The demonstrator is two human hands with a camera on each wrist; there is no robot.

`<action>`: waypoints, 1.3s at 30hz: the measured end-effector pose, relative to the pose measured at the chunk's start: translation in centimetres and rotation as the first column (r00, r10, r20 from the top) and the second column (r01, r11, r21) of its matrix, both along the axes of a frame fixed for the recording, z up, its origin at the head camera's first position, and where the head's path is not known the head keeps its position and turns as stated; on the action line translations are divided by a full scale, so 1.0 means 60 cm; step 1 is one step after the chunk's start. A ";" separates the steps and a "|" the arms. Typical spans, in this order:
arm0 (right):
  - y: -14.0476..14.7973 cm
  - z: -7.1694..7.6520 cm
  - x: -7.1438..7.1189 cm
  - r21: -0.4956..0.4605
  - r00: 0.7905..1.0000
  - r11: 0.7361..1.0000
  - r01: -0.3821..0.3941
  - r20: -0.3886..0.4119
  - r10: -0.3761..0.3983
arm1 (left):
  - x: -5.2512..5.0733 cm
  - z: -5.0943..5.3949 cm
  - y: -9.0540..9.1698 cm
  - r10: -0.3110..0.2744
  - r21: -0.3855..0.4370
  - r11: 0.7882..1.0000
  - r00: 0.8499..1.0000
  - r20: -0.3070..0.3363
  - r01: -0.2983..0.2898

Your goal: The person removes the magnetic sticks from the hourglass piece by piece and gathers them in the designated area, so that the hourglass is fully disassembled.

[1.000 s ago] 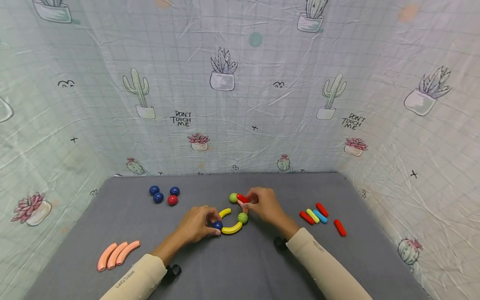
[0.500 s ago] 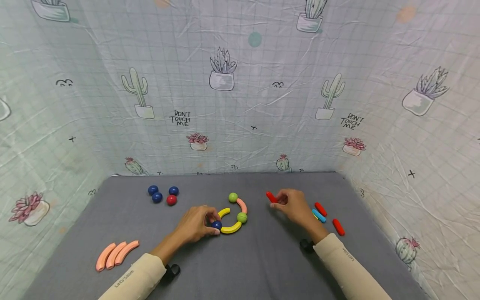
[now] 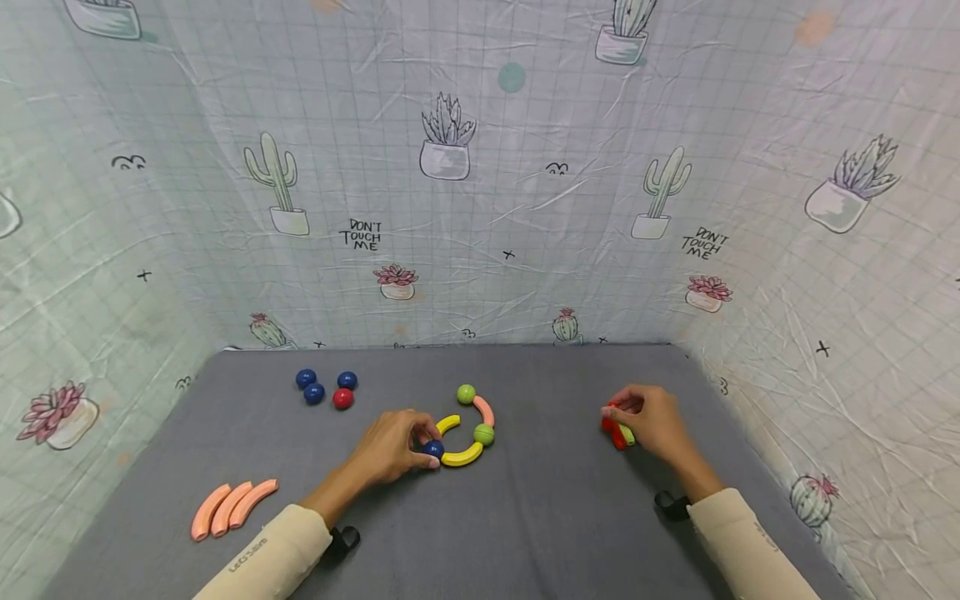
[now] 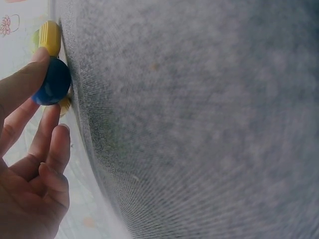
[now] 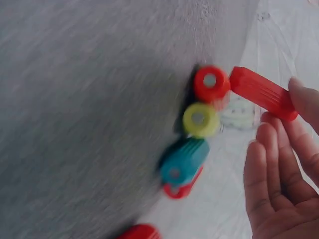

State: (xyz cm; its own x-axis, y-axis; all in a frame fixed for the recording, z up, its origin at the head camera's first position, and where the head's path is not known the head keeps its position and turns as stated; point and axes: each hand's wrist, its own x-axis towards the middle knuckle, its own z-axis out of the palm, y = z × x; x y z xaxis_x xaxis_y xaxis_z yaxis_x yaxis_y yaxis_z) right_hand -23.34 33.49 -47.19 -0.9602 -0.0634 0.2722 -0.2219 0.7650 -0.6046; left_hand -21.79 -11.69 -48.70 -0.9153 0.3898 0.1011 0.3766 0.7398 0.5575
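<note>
My left hand [image 3: 395, 446] pinches a blue ball [image 4: 56, 82] between thumb and fingers. The ball touches the end of a yellow curved piece [image 3: 462, 456]; another yellow curved piece [image 3: 448, 424] lies behind it. Farther along the same open ring come a ribbed green ball [image 3: 483, 434], a pink curved piece [image 3: 484, 410] and a plain green ball [image 3: 466, 394]. Off to the right, my right hand [image 3: 654, 419] holds one end of a red stick [image 5: 261, 92] with the thumb and fingertips. Its free end is close to a red stick lying down beside a yellow-green stick [image 5: 200, 120].
A blue stick [image 5: 184, 162] with more red behind it lies past the yellow-green one; my right hand hides these in the head view. Several blue balls [image 3: 313, 393] and a red ball [image 3: 342, 398] sit back left. Three pink curved pieces [image 3: 232, 509] lie front left.
My right hand has carried the red stick away from the ring, rightward to the group of sticks. The left hand stays on the blue ball.
</note>
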 end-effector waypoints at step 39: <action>-0.020 0.009 0.032 -0.015 0.977 0.991 0.132 -0.166 -0.133 | 0.001 0.000 0.001 -0.016 -0.012 1.000 1.000 -0.025 0.015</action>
